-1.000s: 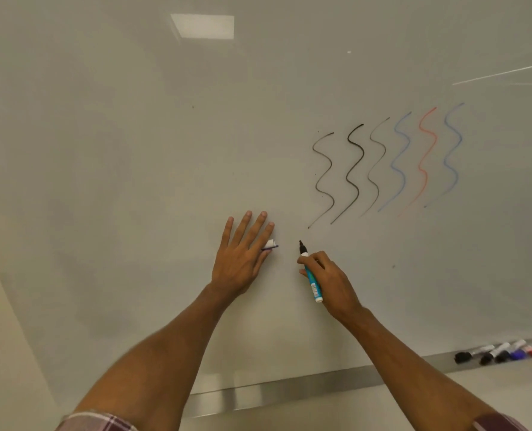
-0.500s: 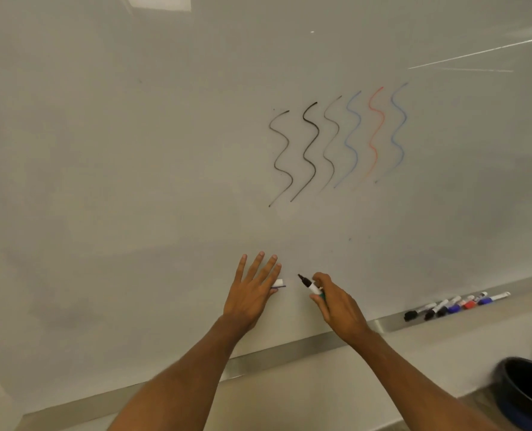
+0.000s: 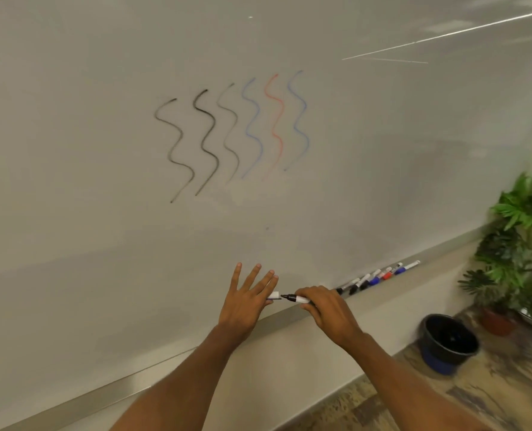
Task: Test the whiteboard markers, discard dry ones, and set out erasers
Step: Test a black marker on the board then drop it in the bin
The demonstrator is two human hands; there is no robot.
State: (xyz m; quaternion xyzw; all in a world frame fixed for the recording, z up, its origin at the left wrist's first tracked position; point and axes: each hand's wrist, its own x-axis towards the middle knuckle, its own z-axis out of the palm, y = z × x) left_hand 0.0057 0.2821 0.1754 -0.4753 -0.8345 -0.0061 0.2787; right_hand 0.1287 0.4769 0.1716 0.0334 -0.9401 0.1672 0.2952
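My right hand point(image 3: 330, 312) grips an uncapped black marker point(image 3: 296, 298) level, with its tip pointing left. My left hand point(image 3: 246, 303) has its fingers spread straight and pinches the white marker cap point(image 3: 274, 295) at its thumb side. The tip sits just short of the cap's mouth. Both hands hover low in front of the whiteboard point(image 3: 103, 181), above its metal tray point(image 3: 277, 317). Several wavy test lines point(image 3: 230, 135) in black, blue and red are on the board. Several capped markers point(image 3: 376, 278) lie in a row on the tray to the right.
A black bin point(image 3: 448, 343) stands on the floor at the lower right, under the end of the tray. Potted green plants point(image 3: 519, 244) fill the right edge. No eraser is in view.
Both hands have dropped from the middle of the board to just above the tray. The marker has turned from upright to level, its tip now close to the cap.
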